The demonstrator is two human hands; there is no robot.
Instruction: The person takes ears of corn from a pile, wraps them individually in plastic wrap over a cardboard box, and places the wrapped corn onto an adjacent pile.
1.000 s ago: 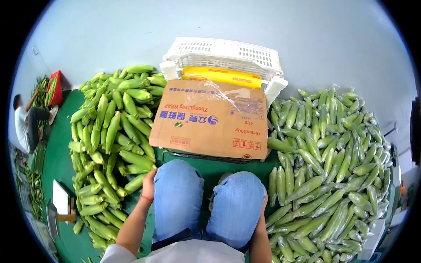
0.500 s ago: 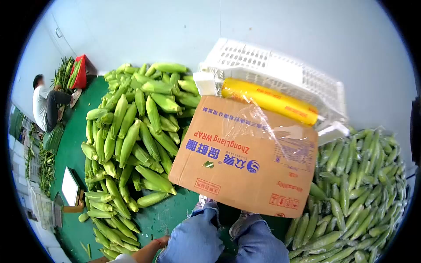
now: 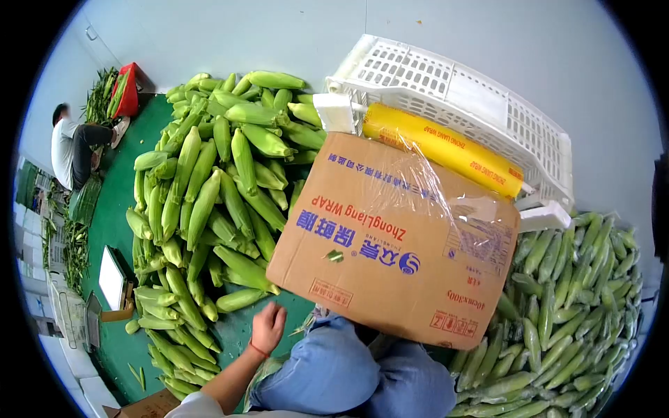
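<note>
My left hand (image 3: 268, 327) is over the green floor, beside my left knee, with its fingers curled together. Nothing shows sticking out of it. A red band circles the wrist. Close above it is the lower end of an ear of corn (image 3: 244, 268) in its husk, part of a large heap of unwrapped corn (image 3: 202, 167). To its right is a brown cardboard box (image 3: 390, 244), with a yellow roll of plastic wrap (image 3: 442, 148) mounted along its far edge. Clear film hangs from the roll over the box top. My right hand is out of view.
A white plastic crate (image 3: 481, 97) stands behind the roll against the wall. Film-wrapped corn (image 3: 557, 320) is heaped on the right. A flat white-topped device (image 3: 111, 279) sits left. Another person (image 3: 73, 150) sits far left near a red container (image 3: 129, 94).
My left hand has risen from low beside my leg toward the corn and the box. My knees have come up closer to the box, and the view has shifted slightly.
</note>
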